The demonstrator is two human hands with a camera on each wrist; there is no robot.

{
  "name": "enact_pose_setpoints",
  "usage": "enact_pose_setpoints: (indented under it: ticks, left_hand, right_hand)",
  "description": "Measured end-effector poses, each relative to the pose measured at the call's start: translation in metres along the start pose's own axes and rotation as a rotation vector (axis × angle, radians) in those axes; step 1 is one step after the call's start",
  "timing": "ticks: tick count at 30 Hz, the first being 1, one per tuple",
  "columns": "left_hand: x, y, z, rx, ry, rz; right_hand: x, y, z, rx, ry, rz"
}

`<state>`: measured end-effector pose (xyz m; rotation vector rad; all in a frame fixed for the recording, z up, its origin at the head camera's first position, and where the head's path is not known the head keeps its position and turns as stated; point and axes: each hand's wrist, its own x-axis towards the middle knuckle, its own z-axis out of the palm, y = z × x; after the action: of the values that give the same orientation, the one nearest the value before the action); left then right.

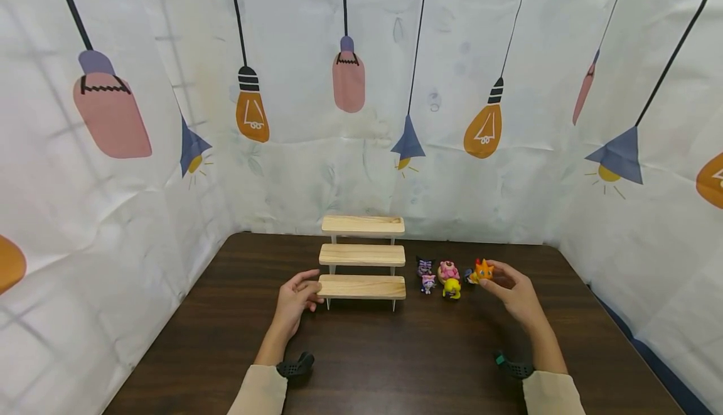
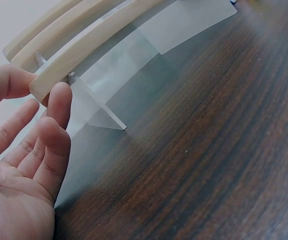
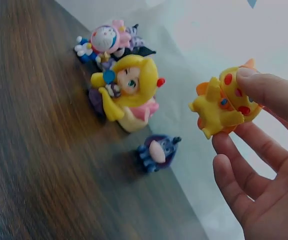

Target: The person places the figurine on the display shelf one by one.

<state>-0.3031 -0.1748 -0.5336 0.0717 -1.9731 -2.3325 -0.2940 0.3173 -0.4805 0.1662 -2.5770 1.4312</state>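
My left hand [image 1: 295,299] is at the left end of a three-step wooden display stand [image 1: 362,286]. In the left wrist view, thumb and finger pinch the end of its lowest wooden step [image 2: 79,60], above a clear side support [image 2: 99,102]. My right hand [image 1: 514,292] pinches a small yellow-orange figurine [image 3: 219,105] between thumb and fingers. Close by, a small blue donkey figurine [image 3: 158,151] stands on the table. To its left are a yellow-haired girl figurine [image 3: 134,77], a pink figurine [image 1: 449,270] and a pink-hooded figurine [image 3: 105,39].
The dark wood-grain table [image 1: 429,365] reaches back to a white cloth backdrop [image 1: 361,176] printed with hanging lamps. A black-and-purple figurine [image 1: 425,266] stands at the left of the figurine group, right of the stand. Dark bands [image 1: 295,366] circle both wrists.
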Motion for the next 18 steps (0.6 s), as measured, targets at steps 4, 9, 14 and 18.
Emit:
enact_pose_setpoints:
  ticks: [4, 9, 14, 18]
  left_hand:
    - [0.0, 0.0, 0.001, 0.009, 0.003, -0.002]
    - [-0.001, 0.0, 0.001, 0.013, 0.01, -0.005]
    - [-0.001, 0.0, 0.002, 0.013, 0.015, -0.003]
    - [0.0, 0.0, 0.001, 0.022, 0.013, -0.002]
  right_hand:
    - [0.001, -0.006, 0.002, 0.001, 0.007, -0.018]
    - [0.001, -0.017, 0.007, 0.032, 0.001, -0.049]
    - [0.001, -0.028, 0.015, 0.064, -0.013, -0.072]
    - [0.001, -0.034, 0.023, 0.091, -0.01, -0.072]
